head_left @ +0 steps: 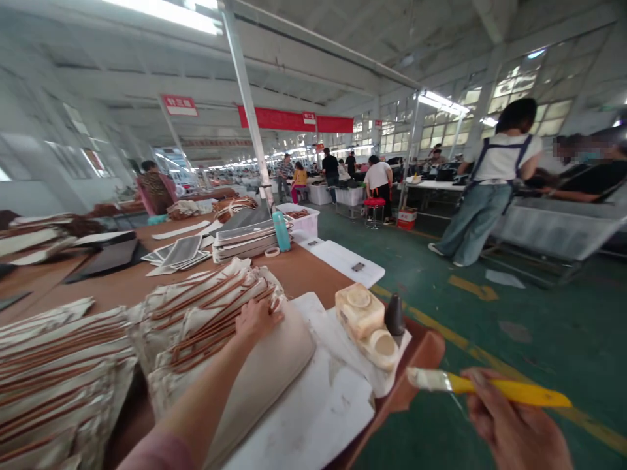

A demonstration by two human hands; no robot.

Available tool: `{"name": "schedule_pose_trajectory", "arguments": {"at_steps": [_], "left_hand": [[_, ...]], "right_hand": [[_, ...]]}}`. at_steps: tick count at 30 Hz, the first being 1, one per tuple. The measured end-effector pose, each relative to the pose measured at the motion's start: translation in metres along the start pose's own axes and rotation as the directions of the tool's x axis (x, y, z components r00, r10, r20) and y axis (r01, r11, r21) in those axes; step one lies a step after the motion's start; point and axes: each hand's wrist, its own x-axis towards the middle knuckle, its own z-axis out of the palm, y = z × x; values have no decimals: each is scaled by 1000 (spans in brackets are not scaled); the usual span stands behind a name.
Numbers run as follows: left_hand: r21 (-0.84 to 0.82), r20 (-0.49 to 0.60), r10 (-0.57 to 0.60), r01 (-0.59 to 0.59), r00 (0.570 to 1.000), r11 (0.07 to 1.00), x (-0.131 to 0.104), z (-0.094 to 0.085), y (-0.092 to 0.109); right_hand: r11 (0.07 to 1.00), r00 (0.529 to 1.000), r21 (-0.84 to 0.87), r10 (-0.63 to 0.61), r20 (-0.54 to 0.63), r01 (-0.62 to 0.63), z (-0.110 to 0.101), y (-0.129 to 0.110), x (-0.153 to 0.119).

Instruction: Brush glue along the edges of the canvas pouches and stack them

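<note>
In the head view, the right hand (512,418) grasps a brush (467,384) beyond the table (313,277) edge; the left hand (257,320) lies on stacked pieces (210,320), whether pinching any I cannot tell. A container (360,310) and cone (394,318) sit between them; a flask (281,232) stands farther back. A red sign (179,105) bears blurred Chinese characters.

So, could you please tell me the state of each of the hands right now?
Left hand: resting on the cream pieces; whether it grips one cannot be told.
Right hand: closed, holding the yellow-handled brush.
</note>
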Motion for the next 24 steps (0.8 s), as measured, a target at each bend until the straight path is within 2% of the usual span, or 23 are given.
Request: {"name": "schedule_pose_trajectory", "arguments": {"at_steps": [1, 3, 6, 9, 12, 16, 19, 24], "left_hand": [[-5, 9, 13, -13, 1000, 1000, 0, 0, -1], [-17, 19, 47, -47, 999, 999, -1, -2, -3], [-24, -15, 121, -121, 993, 992, -12, -6, -2], [-15, -89, 196, -198, 977, 980, -33, -15, 2], [-17, -168, 291, -298, 942, 955, -63, -26, 0], [-128, -249, 412, -451, 877, 883, -102, -39, -2], [-252, -228, 419, -469, 879, 847, -123, -44, 5], [-321, -219, 370, -425, 903, 846, -144, -40, 19]], "right_hand": [[1000, 999, 9, -28, 30, 28, 6, -6, 6], [986, 982, -92, -127, 139, 141, 20, -15, 20], [901, 912, -255, -265, 314, 350, 43, -17, 43], [854, 852, -278, -299, 430, 440, 64, -10, 60], [829, 809, -286, -293, 509, 480, 75, -1, 69], [807, 790, -294, -308, 530, 512, 72, 2, 72], [789, 755, -266, -341, 560, 554, 64, 1, 66], [725, 621, -187, -394, 677, 663, 41, -2, 37]]}}
